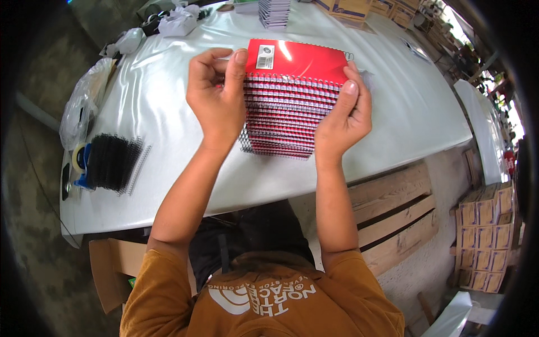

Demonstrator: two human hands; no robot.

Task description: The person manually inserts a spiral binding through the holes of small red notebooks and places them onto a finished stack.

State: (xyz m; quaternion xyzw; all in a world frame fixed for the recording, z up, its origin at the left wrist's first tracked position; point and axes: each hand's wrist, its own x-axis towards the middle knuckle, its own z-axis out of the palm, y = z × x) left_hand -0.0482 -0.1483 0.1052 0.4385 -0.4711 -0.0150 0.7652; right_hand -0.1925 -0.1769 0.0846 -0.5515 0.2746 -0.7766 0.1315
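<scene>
A tall stack of red spiral notebooks (297, 59) stands on the white-covered table in front of me, spiral edges facing me. The top cover is glossy red with a small white label near its left corner. My left hand (216, 92) grips the stack's left side, thumb up by the top notebook's corner. On the right side, my right hand (345, 112) is closed around the upper notebooks, thumb against their edge. The fingers behind the stack are partly hidden. Further left lies a bundle of black wire spirals (115, 163), out of reach of both hands.
Beside the spirals sits a blue tape dispenser (83, 165). Clear plastic bags (84, 104) lie along the table's left edge. Another notebook stack (274, 14) and cardboard boxes (351, 8) stand at the far side. A wooden pallet (393, 213) and stacked boxes (485, 236) are at right.
</scene>
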